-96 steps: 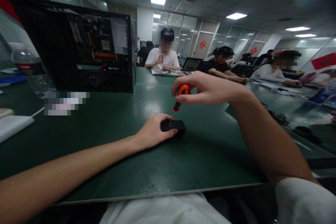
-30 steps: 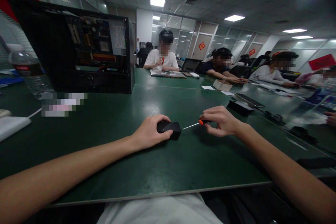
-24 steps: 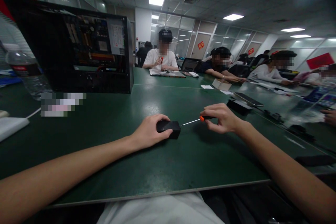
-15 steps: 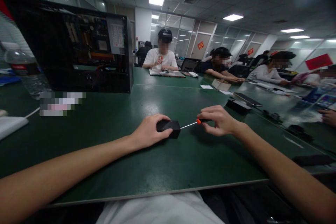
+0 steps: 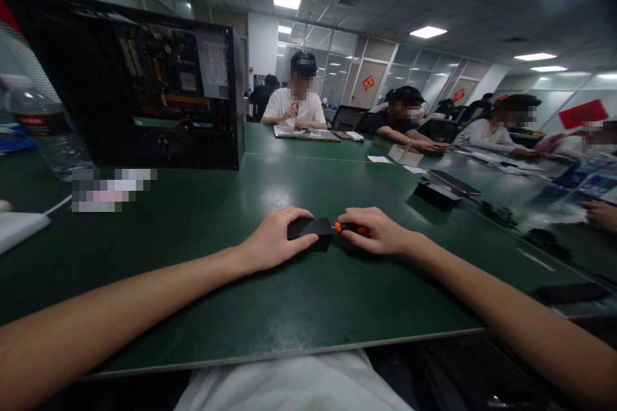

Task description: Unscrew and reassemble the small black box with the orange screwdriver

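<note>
My left hand (image 5: 276,239) is closed around a small black box (image 5: 322,228) on the table, fingers over the top and thumb along the near side. Facing it, my right hand (image 5: 376,231) grips the black and orange handle of a screwdriver (image 5: 348,227) between thumb and fingers. The screwdriver lies nearly level, its handle close to the box's right end. Only a short bit of the metal shaft shows between handle and box; the rest is hidden, seemingly inside the box.
An open computer case (image 5: 193,109) stands on the green table (image 5: 231,314) at the left, beside a plastic bottle (image 5: 45,125). Toward the right lie a black box (image 5: 438,195), a dark flat panel (image 5: 454,182) and cables. Across the table sits a person (image 5: 299,99); others sit farther right.
My right hand has moved left with the screwdriver, bringing its handle close to the box. Most of the shaft that showed earlier is now hidden. My left hand and the box have stayed put.
</note>
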Demonstrator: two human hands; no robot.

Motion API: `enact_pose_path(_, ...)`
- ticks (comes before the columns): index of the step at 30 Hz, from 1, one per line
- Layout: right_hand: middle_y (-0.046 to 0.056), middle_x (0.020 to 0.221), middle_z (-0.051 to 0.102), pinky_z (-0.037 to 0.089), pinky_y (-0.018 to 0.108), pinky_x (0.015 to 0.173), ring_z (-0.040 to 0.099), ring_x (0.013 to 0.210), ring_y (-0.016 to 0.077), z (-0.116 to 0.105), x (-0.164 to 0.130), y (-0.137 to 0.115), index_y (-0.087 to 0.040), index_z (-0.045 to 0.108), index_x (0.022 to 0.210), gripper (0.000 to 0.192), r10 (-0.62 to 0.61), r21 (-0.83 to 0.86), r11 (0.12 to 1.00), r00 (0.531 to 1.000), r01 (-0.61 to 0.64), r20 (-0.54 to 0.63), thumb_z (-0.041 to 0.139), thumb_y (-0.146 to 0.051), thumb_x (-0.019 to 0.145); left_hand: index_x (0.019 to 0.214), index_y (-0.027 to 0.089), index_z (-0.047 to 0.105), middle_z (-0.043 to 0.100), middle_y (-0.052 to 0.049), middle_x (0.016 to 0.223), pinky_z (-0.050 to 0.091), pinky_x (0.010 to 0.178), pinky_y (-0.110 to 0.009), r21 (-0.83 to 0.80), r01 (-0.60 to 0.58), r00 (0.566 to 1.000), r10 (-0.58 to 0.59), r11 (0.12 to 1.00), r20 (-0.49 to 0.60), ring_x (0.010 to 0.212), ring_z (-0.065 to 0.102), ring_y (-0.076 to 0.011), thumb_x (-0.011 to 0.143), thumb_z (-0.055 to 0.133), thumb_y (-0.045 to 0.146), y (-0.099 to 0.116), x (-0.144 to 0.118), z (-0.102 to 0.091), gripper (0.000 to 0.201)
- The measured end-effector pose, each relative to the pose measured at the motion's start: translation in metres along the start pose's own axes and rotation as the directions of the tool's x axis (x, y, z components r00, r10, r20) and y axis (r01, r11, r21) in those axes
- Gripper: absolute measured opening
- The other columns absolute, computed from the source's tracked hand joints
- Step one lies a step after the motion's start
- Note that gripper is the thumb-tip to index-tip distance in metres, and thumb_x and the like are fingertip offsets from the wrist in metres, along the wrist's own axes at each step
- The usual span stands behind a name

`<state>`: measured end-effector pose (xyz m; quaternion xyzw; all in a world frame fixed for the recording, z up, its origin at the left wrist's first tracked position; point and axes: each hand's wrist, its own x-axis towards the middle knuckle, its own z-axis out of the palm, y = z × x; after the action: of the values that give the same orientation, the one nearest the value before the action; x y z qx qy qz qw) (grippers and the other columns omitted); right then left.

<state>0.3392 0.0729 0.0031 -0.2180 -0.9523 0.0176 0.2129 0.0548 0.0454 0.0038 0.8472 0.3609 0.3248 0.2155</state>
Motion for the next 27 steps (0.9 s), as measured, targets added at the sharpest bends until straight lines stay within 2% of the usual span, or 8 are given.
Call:
enact_pose_path(3,0.004,0.086,0.063,0.042,0.023,0.067,0.057,0.073,0.012,-0.003,0.0,0.001,-0.015,0.061,0.111,0.019,-0.034,-0.014,0.999,0.999,0.034,-0.018,0.052,-0.027,0.099,0.129,0.015,0.065,0.072,-0.011,0.125,0.051,0.097,-0.036,-0.016,0.009,0.999,-0.008,1.0,0.039,0.11,0.067,-0.0267,0.086,0.072,0.04,-0.006,-0.001,-0.013,0.05)
enact_pose_path(6,0.005,0.087,0.063,0.042,0.023,0.066,0.057,0.073,0.0122,-0.006,-0.003,0.008,-0.015,0.061,0.111,0.019,-0.035,-0.074,0.997,0.999,0.033,-0.031,0.052,-0.026,0.099,0.119,0.016,0.072,0.076,-0.008,0.11,0.053,0.086,-0.034,-0.012,0.058,0.992,-0.057,0.998,0.116,0.095,0.071,-0.025,0.086,0.071,0.047,-0.014,-0.001,-0.026,0.046)
enact_pose_path(8,0.006,0.089,0.065,0.043,0.024,0.067,0.058,0.075,0.0133,-0.007,-0.004,0.013,-0.015,0.062,0.114,0.021,-0.03,-0.138,0.99,0.998,0.023,-0.046,0.052,-0.026,0.099,0.118,0.016,0.074,0.078,-0.007,0.105,0.053,0.083,-0.033,-0.019,0.08,0.991,-0.077,0.997,0.108,0.091,0.072,-0.0243,0.085,0.071,0.049,-0.018,-0.001,-0.031,0.046)
enact_pose_path(15,0.01,0.098,0.07,0.045,0.032,0.076,0.06,0.087,0.019,-0.004,0.003,0.015,-0.017,0.065,0.119,0.025,-0.094,-0.329,0.942,0.992,0.062,-0.081,0.052,-0.026,0.1,0.119,0.016,0.073,0.078,-0.006,0.107,0.052,0.083,-0.03,-0.05,0.027,0.994,-0.021,0.998,0.108,0.092,0.071,-0.0231,0.085,0.073,0.047,-0.021,-0.002,-0.025,0.046)
enact_pose_path(19,0.011,0.104,0.07,0.047,0.033,0.079,0.062,0.092,0.0203,0.0,0.006,0.018,-0.016,0.065,0.122,0.027,-0.058,-0.362,0.932,0.995,0.025,-0.081,0.049,-0.026,0.102,0.12,0.016,0.073,0.077,-0.007,0.109,0.051,0.084,-0.03,-0.04,0.014,0.995,-0.01,0.999,0.1,0.095,0.07,-0.0231,0.086,0.073,0.047,-0.021,-0.002,-0.025,0.046)
enact_pose_path(22,0.012,0.109,0.07,0.048,0.031,0.079,0.064,0.096,0.0197,0.002,0.006,0.021,-0.016,0.064,0.124,0.029,-0.018,-0.338,0.941,0.999,0.007,-0.029,0.046,-0.026,0.103,0.12,0.015,0.073,0.077,-0.006,0.108,0.051,0.083,-0.03,-0.034,0.023,0.996,-0.02,0.999,0.09,0.093,0.07,-0.0228,0.086,0.072,0.047,-0.022,-0.002,-0.025,0.046)
enact_pose_path(27,0.011,0.109,0.07,0.048,0.033,0.081,0.064,0.097,0.0209,-0.005,0.004,0.028,-0.017,0.066,0.122,0.029,-0.011,-0.415,0.91,1.0,0.008,-0.005,0.047,-0.028,0.103,0.12,0.015,0.073,0.077,-0.006,0.107,0.051,0.083,-0.03,-0.039,0.024,0.995,-0.02,0.999,0.099,0.092,0.07,-0.0224,0.086,0.072,0.047,-0.021,-0.001,-0.025,0.047)
